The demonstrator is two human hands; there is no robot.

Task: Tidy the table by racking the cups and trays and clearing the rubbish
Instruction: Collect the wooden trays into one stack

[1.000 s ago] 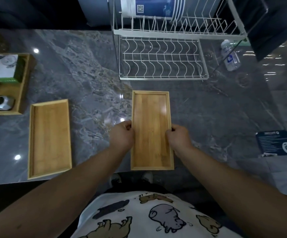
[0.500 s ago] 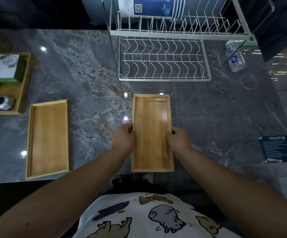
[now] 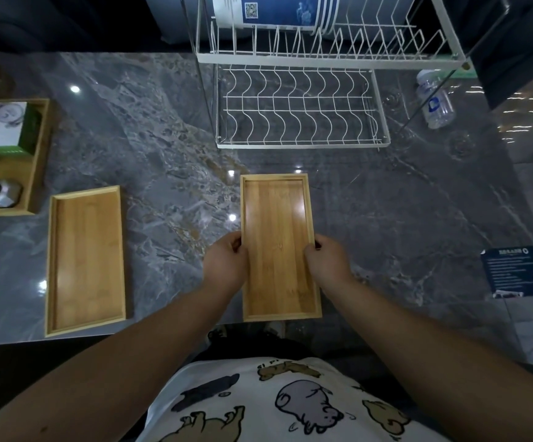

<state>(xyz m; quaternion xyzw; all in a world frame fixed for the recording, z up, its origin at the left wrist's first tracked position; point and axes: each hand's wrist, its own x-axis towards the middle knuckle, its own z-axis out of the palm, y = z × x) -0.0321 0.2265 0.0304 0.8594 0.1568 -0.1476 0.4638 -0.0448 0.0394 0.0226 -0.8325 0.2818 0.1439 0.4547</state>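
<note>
Bamboo tray (image 3: pixel 277 237) at near table edge, below dish rack (image 3: pixel 300 106). Gripped mid-length on both long rims: left hand (image 3: pixel 225 263), right hand (image 3: pixel 327 264). Probably light, stiff, smooth. Second tray (image 3: pixel 86 260) left, untouched.

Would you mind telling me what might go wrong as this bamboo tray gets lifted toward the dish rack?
1. The left hand and right hand pinch only the thin long edges of the bamboo tray, so it may slip or tilt.
2. Its near end overhangs the marble table edge; if dropped, it could fall to the floor.
3. The dish rack wires are narrow; a misaligned tray might snag or tip.
</note>
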